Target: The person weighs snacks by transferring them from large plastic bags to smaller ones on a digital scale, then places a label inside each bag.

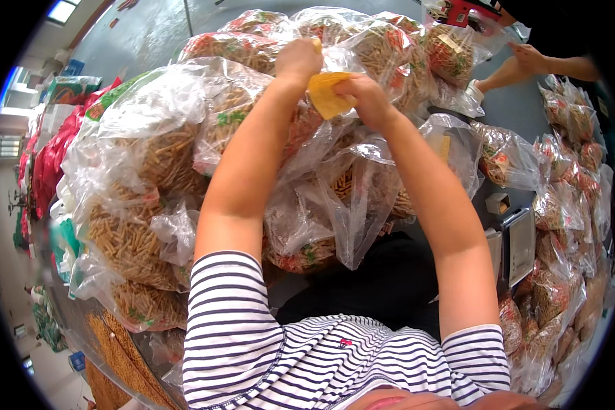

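Observation:
My right hand (366,100) grips a small stack of yellow paper slips (330,95), held out over the bags at arm's length. Just left of it and a little higher, my left hand (298,59) is closed, with a small yellow piece (316,45) showing at its fingertips. Beneath both hands lies a heap of clear plastic bags filled with tan, stick-shaped pieces; one large bag (171,154) is to the left of my left arm. Nearer my body, a bag (307,251) with a loose, crumpled top lies between my forearms.
Another person's hand (528,59) reaches in from the upper right, near a filled bag (448,54). At right stand a metal-topped tray or scale (521,248) and a small box (498,203). More filled bags (548,287) line the right edge. Pink plastic (56,164) lies at left.

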Demonstrator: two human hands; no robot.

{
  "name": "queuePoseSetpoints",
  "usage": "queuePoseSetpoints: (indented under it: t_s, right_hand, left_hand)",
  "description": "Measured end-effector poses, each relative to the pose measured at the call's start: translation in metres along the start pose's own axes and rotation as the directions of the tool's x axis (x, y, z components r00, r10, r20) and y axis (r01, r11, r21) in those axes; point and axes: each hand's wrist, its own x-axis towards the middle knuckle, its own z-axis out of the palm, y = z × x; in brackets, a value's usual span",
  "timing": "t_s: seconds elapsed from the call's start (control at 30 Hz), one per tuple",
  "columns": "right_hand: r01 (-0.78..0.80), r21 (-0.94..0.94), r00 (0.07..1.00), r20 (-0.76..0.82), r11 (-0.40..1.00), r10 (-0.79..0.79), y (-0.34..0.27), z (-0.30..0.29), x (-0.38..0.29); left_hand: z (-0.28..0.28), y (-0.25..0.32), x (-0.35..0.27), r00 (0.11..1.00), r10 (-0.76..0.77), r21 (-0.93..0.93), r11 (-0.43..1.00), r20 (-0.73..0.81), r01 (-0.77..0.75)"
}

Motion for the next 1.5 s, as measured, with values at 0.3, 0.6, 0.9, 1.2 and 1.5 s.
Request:
queuePoseSetpoints:
  t_s: [0.3,0.6,0.9,1.2,1.5]
  right_hand:
    - [-0.485,-0.863,0.872,-0.465,-0.142,-0.154,-0.042,-0.063,0.041]
    - [-0.004,-0.955,0.94,-0.105,0.297,-0.326,-0.096,-0.053,-0.034]
    - [-0.146,-0.744,0.929,-0.33,0.652,-0.168,-0.101,0.036,-0.168]
    - [-0.27,-0.514,0.835,-0.546,0.814,-0.068,-0.071,0.017,-0.268]
    - [0.132,-0.149,0.261,-0.949,0.98,-0.18,-0.015,-0.1,-0.342]
  left_hand:
    - [-0.049,0.066,0.04,0.859,0.084,-0.31,0.911,-0.506,-0.272]
    - [-0.079,0.077,-0.042,0.95,-0.245,-0.975,-0.156,0.192,0.157]
    - [-0.039,0.149,-0.198,0.815,-0.094,-0.557,-0.774,0.572,0.302]
    - [-0.033,0.177,-0.272,0.758,0.098,-0.626,-0.502,0.644,0.597]
    - [0.001,0.217,-0.245,0.703,0.036,-0.67,-0.272,0.71,0.69]
